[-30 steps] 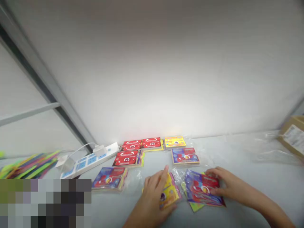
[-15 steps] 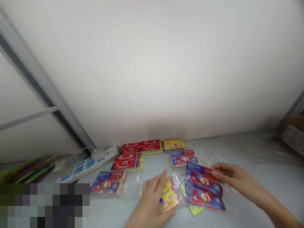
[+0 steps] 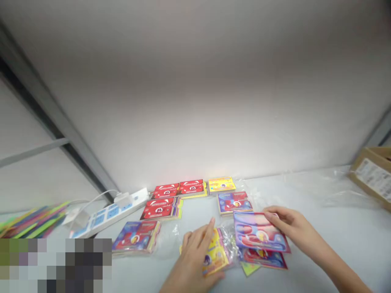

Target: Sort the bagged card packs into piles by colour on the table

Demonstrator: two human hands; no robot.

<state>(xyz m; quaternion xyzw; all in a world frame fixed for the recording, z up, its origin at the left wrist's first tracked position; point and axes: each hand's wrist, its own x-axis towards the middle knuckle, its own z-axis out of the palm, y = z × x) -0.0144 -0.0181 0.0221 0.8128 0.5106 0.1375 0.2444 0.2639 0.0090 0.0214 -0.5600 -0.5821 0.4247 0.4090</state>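
Note:
My right hand (image 3: 288,226) pinches the upper right corner of a red-and-blue printed card packet (image 3: 259,232), thumb on top. It is tilted, and light glares off its face. Beneath it another red-and-blue packet (image 3: 265,259) lies on the table, partly covered, with a yellow-green card (image 3: 250,268) poking out below. My left hand (image 3: 195,252) lies over a yellow card packet (image 3: 216,254), index finger stretched out and the hand open. Crinkled clear plastic (image 3: 230,238) sits between the yellow packet and the red-and-blue ones.
Stacks of red packets (image 3: 159,207), a yellow stack (image 3: 221,184) and red-and-blue stacks (image 3: 136,236) (image 3: 234,202) stand around. A white power strip (image 3: 113,211) with a plugged-in adapter lies at left, near colourful strips (image 3: 36,219). A cardboard box (image 3: 374,173) stands at right.
The held red-and-blue packet has shifted slightly left and down, its face now catching glare. My left hand has stayed nearly still. The view has darkened at the wall.

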